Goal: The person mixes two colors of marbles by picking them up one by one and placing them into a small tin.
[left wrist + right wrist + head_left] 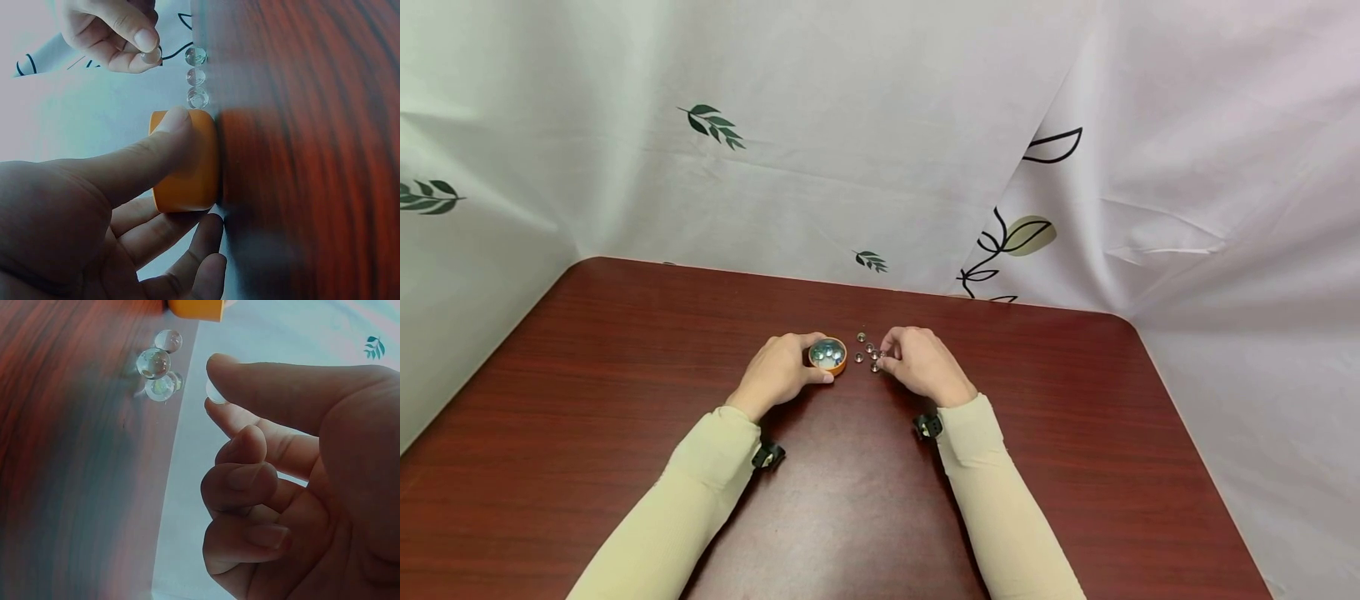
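Observation:
A small round orange container (842, 367) stands on the table, and several clear round shapes show inside its rim. My left hand (777, 369) holds it from the left, the thumb pressed on the near side of its wall (195, 164). To the right of the container, several clear glass marbles (154, 364) lie close together on the wood. Just above them, my right hand (922, 362) pinches one clear marble (215, 393) between thumb and index finger. The other fingers of that hand are curled toward the palm. Thumb and fingertip partly hide the pinched marble.
The dark red wooden table (1037, 467) has rounded far corners. Pale cloth (850, 150) with leaf prints hangs behind it and along both sides. Each wrist carries a small black camera, one on the left (768, 455) and one on the right (928, 427).

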Demonstrator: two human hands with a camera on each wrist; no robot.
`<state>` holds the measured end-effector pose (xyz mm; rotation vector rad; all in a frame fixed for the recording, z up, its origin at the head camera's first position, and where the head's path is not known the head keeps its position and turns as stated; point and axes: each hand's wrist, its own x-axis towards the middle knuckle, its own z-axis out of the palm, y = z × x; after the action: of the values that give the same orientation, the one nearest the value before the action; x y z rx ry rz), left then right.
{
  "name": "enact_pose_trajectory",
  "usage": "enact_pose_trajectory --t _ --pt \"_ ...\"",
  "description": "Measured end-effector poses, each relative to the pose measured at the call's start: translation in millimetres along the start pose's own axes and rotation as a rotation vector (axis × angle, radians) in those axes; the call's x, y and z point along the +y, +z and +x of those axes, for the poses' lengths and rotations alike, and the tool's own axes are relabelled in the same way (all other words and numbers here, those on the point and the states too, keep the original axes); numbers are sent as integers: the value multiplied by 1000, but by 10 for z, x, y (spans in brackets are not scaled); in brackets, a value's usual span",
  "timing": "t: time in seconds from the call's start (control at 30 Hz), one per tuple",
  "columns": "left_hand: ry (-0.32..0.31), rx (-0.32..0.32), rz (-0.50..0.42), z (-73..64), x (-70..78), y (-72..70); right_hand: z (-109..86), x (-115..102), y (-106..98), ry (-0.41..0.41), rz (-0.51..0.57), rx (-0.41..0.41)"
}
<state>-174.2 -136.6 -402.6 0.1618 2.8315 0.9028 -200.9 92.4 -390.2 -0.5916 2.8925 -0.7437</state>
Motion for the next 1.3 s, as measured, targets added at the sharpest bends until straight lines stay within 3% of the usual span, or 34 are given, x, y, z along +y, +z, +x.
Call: enact_pose_trajectory --t 1.3 --pt "5 -9 -2 5 -6 0 -18 -110 -20 -70 -10 39"
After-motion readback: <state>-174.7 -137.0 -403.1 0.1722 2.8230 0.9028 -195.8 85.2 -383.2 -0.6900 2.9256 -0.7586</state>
